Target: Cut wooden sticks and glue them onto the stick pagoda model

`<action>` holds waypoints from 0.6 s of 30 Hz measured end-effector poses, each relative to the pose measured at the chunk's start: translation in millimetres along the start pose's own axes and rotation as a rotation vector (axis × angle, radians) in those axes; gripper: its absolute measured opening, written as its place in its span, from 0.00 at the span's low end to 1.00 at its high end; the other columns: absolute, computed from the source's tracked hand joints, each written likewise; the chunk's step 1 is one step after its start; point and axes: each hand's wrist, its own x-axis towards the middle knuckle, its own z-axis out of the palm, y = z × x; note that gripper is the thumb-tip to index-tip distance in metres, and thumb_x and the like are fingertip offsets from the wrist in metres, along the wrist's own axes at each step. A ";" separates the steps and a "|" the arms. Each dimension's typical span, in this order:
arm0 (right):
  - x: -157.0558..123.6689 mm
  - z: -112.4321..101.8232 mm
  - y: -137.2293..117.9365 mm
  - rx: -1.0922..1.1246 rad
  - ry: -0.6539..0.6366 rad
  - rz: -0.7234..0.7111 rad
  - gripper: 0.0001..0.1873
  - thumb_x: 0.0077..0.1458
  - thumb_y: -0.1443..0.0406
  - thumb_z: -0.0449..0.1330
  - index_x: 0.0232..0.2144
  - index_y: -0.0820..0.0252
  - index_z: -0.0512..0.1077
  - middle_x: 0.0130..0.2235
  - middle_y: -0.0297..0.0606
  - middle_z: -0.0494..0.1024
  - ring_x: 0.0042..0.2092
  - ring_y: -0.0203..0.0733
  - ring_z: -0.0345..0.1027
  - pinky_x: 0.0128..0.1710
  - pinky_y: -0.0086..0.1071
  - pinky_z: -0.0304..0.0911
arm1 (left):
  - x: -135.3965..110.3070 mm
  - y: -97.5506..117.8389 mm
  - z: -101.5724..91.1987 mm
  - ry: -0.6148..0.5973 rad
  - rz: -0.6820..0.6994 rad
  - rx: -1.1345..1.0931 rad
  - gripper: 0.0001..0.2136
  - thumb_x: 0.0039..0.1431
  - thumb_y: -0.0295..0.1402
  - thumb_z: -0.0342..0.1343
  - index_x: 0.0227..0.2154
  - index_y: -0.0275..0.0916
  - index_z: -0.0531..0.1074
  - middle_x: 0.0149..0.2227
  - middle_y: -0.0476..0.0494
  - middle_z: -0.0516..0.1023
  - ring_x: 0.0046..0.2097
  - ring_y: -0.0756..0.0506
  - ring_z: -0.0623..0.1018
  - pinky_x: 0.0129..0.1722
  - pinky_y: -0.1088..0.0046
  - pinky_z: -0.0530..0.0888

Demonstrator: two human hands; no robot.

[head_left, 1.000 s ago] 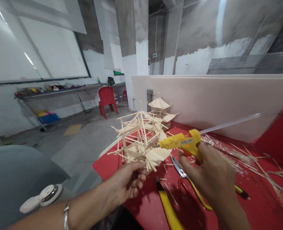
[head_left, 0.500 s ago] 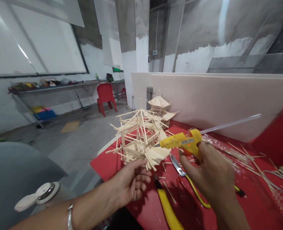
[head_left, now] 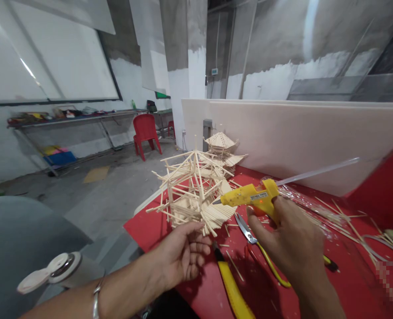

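Observation:
A pagoda-like model of thin pale wooden sticks [head_left: 196, 190] stands on the red tabletop [head_left: 203, 292]. At its near lower corner is my left hand [head_left: 186, 254], the thumb and curled fingers closed on the edge; the exact contact is partly hidden. My right hand [head_left: 292, 239] grips a yellow hot glue gun [head_left: 249, 196] by its handle. The gun's nozzle points left, close to the slatted roof panel of the model, and a clear glue stick [head_left: 319, 171] juts from its back. A small orange light glows on the gun's side.
Yellow-handled scissors [head_left: 249, 235] and a yellow cutter [head_left: 233, 288] lie between my hands. Behind stands a second stick model [head_left: 221, 146]. Loose sticks and plastic wrapping [head_left: 303, 201] are at right, before a pale board [head_left: 299, 141]. A lidded white bottle [head_left: 73, 270] is at lower left.
The view has shifted very slightly. Both hands, the glue gun and the model keep nearly the same places relative to one another.

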 end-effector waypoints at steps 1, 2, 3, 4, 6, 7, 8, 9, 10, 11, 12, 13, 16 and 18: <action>0.0 -0.1 -0.2 0.000 0.000 -0.002 0.15 0.57 0.52 0.55 0.28 0.56 0.64 0.24 0.30 0.63 0.24 0.36 0.52 0.25 0.30 0.42 | 0.4 -0.3 -0.1 -0.004 -0.003 -0.003 0.14 0.56 0.38 0.59 0.28 0.28 0.76 0.17 0.43 0.76 0.14 0.49 0.74 0.08 0.79 0.67; -0.1 -0.1 -0.3 -0.001 0.001 -0.006 0.15 0.57 0.52 0.55 0.28 0.56 0.64 0.24 0.30 0.63 0.24 0.35 0.52 0.25 0.30 0.42 | 0.7 -0.6 -0.2 -0.010 -0.005 -0.006 0.14 0.56 0.38 0.58 0.28 0.28 0.76 0.17 0.43 0.76 0.14 0.49 0.74 0.08 0.79 0.67; -0.1 0.1 -0.3 -0.002 0.003 -0.006 0.15 0.57 0.52 0.55 0.28 0.56 0.64 0.25 0.30 0.63 0.24 0.35 0.52 0.25 0.30 0.42 | 0.9 -0.9 -0.2 -0.016 -0.007 -0.010 0.14 0.57 0.38 0.58 0.28 0.29 0.76 0.17 0.43 0.77 0.14 0.49 0.74 0.08 0.79 0.67; -0.1 0.4 -0.2 -0.003 0.005 -0.007 0.15 0.57 0.52 0.56 0.28 0.56 0.64 0.25 0.30 0.63 0.24 0.35 0.52 0.24 0.30 0.42 | 1.0 -1.2 0.0 -0.022 -0.009 -0.014 0.14 0.57 0.38 0.57 0.28 0.29 0.75 0.18 0.43 0.77 0.14 0.49 0.74 0.08 0.79 0.67; 0.0 0.9 0.2 -0.003 0.009 -0.007 0.15 0.57 0.52 0.56 0.28 0.56 0.64 0.25 0.29 0.63 0.24 0.35 0.52 0.24 0.30 0.42 | 0.9 -1.6 1.0 -0.027 -0.008 -0.020 0.14 0.58 0.38 0.57 0.28 0.28 0.76 0.18 0.43 0.77 0.14 0.49 0.74 0.08 0.79 0.67; 0.1 1.1 0.5 -0.003 0.010 -0.007 0.15 0.57 0.52 0.56 0.28 0.56 0.64 0.25 0.29 0.63 0.24 0.35 0.52 0.25 0.30 0.42 | 0.6 -1.7 1.7 -0.024 -0.006 -0.019 0.14 0.58 0.38 0.57 0.28 0.28 0.76 0.18 0.43 0.77 0.14 0.49 0.74 0.08 0.79 0.67; 0.0 1.2 0.6 -0.005 0.010 -0.006 0.15 0.57 0.52 0.56 0.28 0.56 0.64 0.25 0.29 0.63 0.24 0.35 0.52 0.25 0.30 0.42 | 0.3 -1.8 2.4 -0.023 -0.005 -0.016 0.15 0.58 0.38 0.56 0.28 0.28 0.76 0.18 0.43 0.76 0.14 0.49 0.74 0.08 0.80 0.66; 0.0 1.2 0.7 -0.006 0.009 -0.007 0.15 0.57 0.52 0.56 0.28 0.56 0.63 0.25 0.29 0.63 0.24 0.35 0.52 0.25 0.30 0.43 | 0.0 -1.8 3.2 -0.020 -0.002 -0.011 0.15 0.58 0.38 0.56 0.27 0.28 0.76 0.17 0.43 0.76 0.14 0.49 0.74 0.08 0.80 0.66; -0.2 1.2 0.6 -0.007 0.007 -0.008 0.14 0.57 0.53 0.56 0.28 0.56 0.63 0.25 0.29 0.63 0.24 0.35 0.52 0.25 0.30 0.43 | -0.3 -1.7 4.0 -0.019 -0.001 -0.006 0.15 0.58 0.38 0.56 0.27 0.27 0.76 0.17 0.43 0.76 0.14 0.49 0.74 0.08 0.80 0.66; -0.3 1.1 0.4 -0.007 0.002 -0.008 0.14 0.56 0.53 0.56 0.28 0.56 0.63 0.25 0.29 0.63 0.24 0.35 0.52 0.25 0.30 0.43 | -0.6 -1.7 4.6 -0.021 0.000 -0.003 0.16 0.58 0.38 0.56 0.27 0.27 0.76 0.17 0.43 0.76 0.14 0.49 0.74 0.08 0.80 0.66; -0.4 1.0 0.1 -0.007 -0.001 -0.007 0.14 0.56 0.53 0.56 0.28 0.56 0.63 0.25 0.29 0.63 0.24 0.35 0.52 0.25 0.30 0.43 | -0.7 -1.7 5.0 -0.023 -0.001 -0.001 0.16 0.58 0.38 0.56 0.27 0.27 0.76 0.17 0.43 0.76 0.14 0.50 0.74 0.08 0.81 0.65; -0.5 0.9 -0.2 -0.009 -0.002 -0.004 0.14 0.56 0.53 0.57 0.28 0.56 0.63 0.25 0.29 0.63 0.24 0.35 0.52 0.25 0.30 0.43 | -0.7 -1.8 5.1 -0.024 -0.003 -0.001 0.16 0.58 0.38 0.56 0.27 0.26 0.76 0.17 0.43 0.76 0.14 0.50 0.74 0.08 0.81 0.65; -0.3 0.9 -0.4 -0.007 -0.006 -0.002 0.15 0.56 0.53 0.57 0.28 0.56 0.63 0.25 0.29 0.63 0.24 0.35 0.51 0.25 0.30 0.42 | -0.4 -2.4 4.3 -0.022 -0.001 0.002 0.16 0.58 0.38 0.55 0.27 0.27 0.75 0.17 0.43 0.76 0.14 0.50 0.73 0.08 0.81 0.65; 0.0 1.0 0.0 -0.002 -0.009 -0.004 0.16 0.56 0.52 0.57 0.27 0.56 0.63 0.24 0.29 0.63 0.24 0.35 0.51 0.24 0.30 0.42 | -0.1 -3.2 2.9 -0.024 -0.001 0.007 0.16 0.58 0.39 0.55 0.27 0.27 0.75 0.17 0.44 0.75 0.14 0.50 0.73 0.08 0.81 0.64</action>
